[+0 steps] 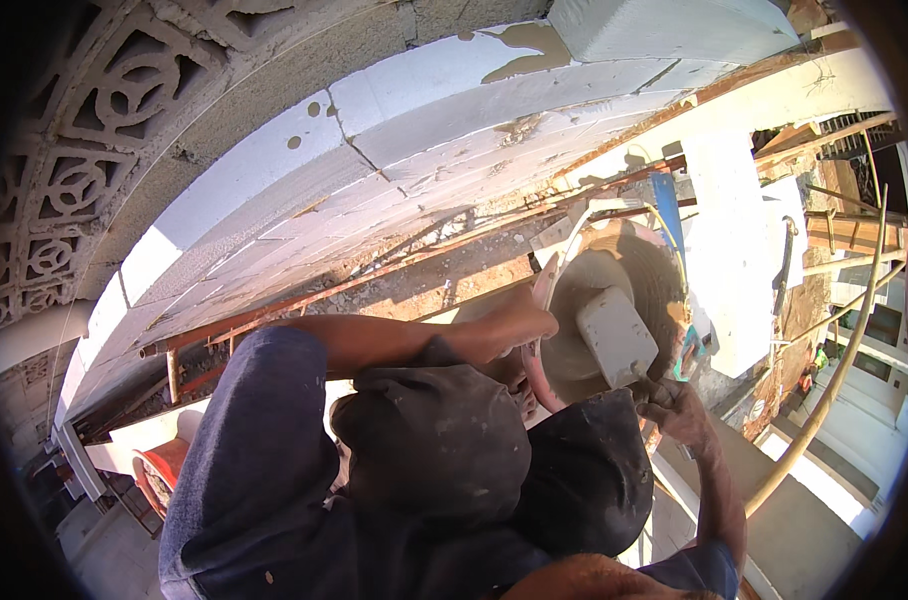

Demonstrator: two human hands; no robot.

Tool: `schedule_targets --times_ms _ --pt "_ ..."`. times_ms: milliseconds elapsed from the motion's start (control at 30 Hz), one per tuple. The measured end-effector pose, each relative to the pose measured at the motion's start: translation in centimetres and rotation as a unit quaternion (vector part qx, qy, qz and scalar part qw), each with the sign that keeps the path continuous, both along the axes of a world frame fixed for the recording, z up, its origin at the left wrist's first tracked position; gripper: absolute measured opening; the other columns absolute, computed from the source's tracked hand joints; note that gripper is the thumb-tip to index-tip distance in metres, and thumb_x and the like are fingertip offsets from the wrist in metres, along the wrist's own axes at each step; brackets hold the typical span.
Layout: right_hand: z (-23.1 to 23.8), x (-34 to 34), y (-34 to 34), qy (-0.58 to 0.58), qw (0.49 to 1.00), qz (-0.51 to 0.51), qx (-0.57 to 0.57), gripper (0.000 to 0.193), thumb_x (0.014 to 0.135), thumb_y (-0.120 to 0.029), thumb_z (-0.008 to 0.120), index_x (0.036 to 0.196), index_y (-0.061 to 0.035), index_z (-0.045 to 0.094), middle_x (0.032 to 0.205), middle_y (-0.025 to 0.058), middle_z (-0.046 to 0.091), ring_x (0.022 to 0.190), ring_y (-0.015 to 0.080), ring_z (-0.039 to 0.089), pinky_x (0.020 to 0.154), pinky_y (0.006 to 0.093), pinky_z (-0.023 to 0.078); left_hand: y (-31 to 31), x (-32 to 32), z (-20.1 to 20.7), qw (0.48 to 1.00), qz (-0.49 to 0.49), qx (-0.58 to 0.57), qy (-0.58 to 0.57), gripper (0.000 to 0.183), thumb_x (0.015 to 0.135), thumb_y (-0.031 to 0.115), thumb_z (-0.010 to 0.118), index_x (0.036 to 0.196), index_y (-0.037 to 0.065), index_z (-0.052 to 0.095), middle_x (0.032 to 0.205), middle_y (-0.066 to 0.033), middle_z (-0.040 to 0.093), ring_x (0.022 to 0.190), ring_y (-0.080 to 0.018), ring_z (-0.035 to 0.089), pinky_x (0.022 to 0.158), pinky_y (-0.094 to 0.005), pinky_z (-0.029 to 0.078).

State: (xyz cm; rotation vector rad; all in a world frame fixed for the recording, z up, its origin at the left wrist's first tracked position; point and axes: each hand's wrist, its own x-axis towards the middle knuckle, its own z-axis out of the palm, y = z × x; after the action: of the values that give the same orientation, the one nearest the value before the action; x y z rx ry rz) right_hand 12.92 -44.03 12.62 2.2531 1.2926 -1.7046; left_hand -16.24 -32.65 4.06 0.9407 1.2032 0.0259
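A round bucket (541, 372) with a pinkish rim stands in front of my knees, with wet grey mortar (591, 268) inside. My left hand (522, 322) is closed on the near left part of the bucket's rim. At the bucket's lower right, my right hand (677, 408) is wrapped round the handle end of a trowel (617, 335). The trowel's broad, pale blade lies over the mortar, smeared with grey. Its handle is mostly hidden by my fingers.
A wall of white blocks (414, 135) curves along the left and far side, with a loose white block (664, 30) on top. Patterned vent blocks (129, 85) stand beyond it. Bamboo poles (834, 400) cross at right, above a drop. An orange-red container (162, 470) sits lower left.
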Motion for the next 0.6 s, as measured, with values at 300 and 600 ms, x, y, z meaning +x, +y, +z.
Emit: schedule_targets --times_ms 300,600 --pt "7.5 0.3 2.8 0.050 0.982 -0.168 0.069 0.028 0.068 -0.007 0.074 0.092 0.0021 0.063 0.067 0.0045 0.056 0.050 0.0128 0.052 0.045 0.0265 0.043 -2.3 -0.5 -7.1 0.908 0.066 -0.047 -0.411 0.054 0.070 0.015 0.076 0.115 -0.006 0.055 0.095 -0.0121 0.063 0.085 -0.0181 0.060 0.071 -0.0322 0.049" --pt "7.6 -17.4 26.7 -0.124 0.856 0.351 0.357 0.028 0.085 -0.018 0.060 0.106 0.0009 0.060 0.086 0.0127 0.059 0.077 0.0214 0.053 0.071 0.0355 0.045 -2.5 -3.3 -3.3 0.966 -0.031 -0.040 -0.255 0.082 0.069 0.024 0.083 0.135 -0.004 0.044 0.115 -0.0163 0.062 0.107 -0.0245 0.060 0.093 -0.0348 0.046"
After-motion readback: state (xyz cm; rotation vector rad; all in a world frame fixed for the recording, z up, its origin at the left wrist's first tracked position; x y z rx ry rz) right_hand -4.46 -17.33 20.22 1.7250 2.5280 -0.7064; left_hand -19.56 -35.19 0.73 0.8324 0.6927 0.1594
